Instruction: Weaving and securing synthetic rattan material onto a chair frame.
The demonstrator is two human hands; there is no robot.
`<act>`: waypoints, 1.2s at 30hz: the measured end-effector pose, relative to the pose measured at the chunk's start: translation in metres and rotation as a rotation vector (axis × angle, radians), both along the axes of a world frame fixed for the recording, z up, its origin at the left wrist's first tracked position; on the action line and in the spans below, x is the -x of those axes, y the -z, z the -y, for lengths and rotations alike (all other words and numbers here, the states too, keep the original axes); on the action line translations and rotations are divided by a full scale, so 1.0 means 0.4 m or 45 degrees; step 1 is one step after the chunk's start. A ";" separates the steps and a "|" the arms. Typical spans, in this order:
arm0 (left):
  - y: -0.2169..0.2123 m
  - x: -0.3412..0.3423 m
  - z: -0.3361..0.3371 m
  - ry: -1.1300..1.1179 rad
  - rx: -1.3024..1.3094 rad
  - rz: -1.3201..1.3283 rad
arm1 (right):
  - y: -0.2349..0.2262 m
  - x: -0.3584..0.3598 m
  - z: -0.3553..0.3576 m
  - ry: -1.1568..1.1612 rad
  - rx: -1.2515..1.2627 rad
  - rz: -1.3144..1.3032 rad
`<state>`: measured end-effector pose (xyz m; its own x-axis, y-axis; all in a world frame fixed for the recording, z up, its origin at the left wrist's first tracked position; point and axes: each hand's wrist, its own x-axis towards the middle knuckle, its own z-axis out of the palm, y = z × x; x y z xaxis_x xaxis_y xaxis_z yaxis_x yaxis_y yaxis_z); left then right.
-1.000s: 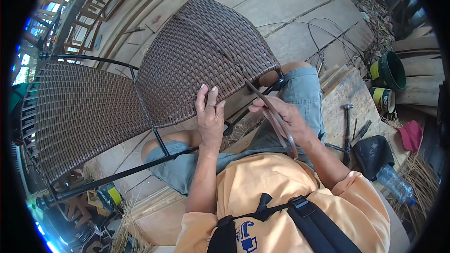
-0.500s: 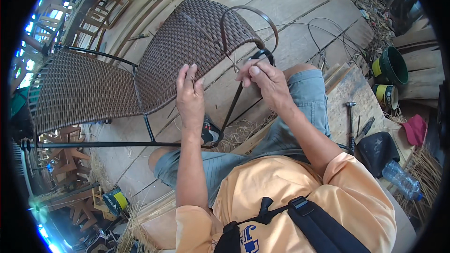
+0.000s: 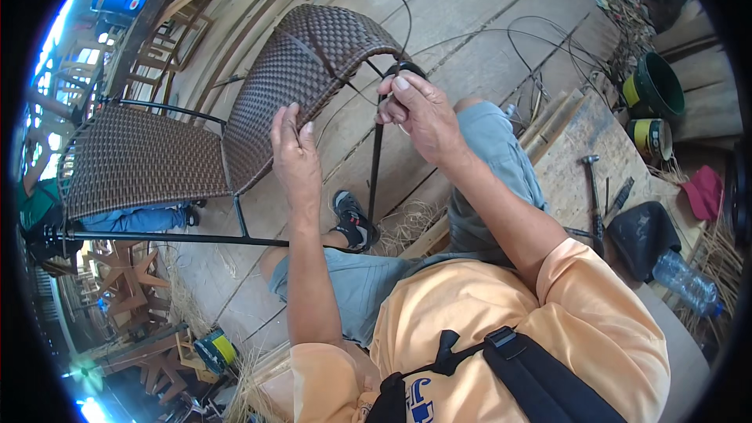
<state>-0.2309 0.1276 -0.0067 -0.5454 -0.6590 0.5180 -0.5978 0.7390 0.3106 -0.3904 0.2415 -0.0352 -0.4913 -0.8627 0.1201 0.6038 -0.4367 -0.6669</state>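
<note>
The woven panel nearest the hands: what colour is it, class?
The woven panel is brown, as the head view best shows.

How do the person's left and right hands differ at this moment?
The left hand is open, thumb and fingers apart; the right hand is closed, pinching a brown strip. The left hand's fingertips meet the edge of the woven chair in view, contact unclear; the right hand sits farther right. Both are bare.
</note>
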 end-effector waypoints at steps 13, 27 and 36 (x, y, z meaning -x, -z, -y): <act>-0.121 0.184 -0.019 0.202 -0.729 -0.256 | 0.003 0.000 -0.031 0.015 -0.055 -0.203; -0.118 0.155 0.012 -0.058 -1.029 -0.172 | 0.004 -0.108 -0.059 0.348 -0.129 -1.340; -0.083 0.187 -0.025 0.054 -0.104 0.194 | 0.010 -0.110 -0.025 0.601 -0.061 -1.423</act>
